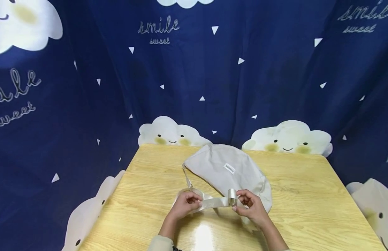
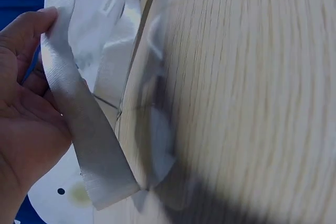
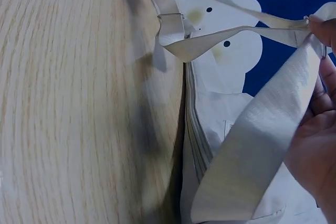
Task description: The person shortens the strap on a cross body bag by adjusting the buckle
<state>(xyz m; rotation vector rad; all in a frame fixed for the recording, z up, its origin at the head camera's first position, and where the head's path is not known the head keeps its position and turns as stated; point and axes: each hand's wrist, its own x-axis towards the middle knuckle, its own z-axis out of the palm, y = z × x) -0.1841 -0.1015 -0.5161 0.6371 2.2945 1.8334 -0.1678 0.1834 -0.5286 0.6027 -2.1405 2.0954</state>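
Observation:
A pale beige half-moon bag (image 1: pixel 231 164) with a small "FASHION" label lies flat on the wooden table. Its long webbing strap (image 1: pixel 215 203) stretches between the two hands, raised in front of the bag. My left hand (image 1: pixel 185 204) pinches the strap between thumb and fingers, and a length of it hangs below that hand in the left wrist view. At the other end, my right hand (image 1: pixel 251 207) grips the strap where it folds into a loop; the fingers partly hide a metal edge there. In the right wrist view a wire slider (image 3: pixel 170 15) sits on another stretch of strap.
The wooden table (image 1: pixel 306 195) extends to both sides of the bag. Behind and beside it hangs a dark blue curtain (image 1: pixel 187 69) printed with clouds and triangles. The bag's zipper (image 3: pixel 195 121) runs along the edge facing the hands.

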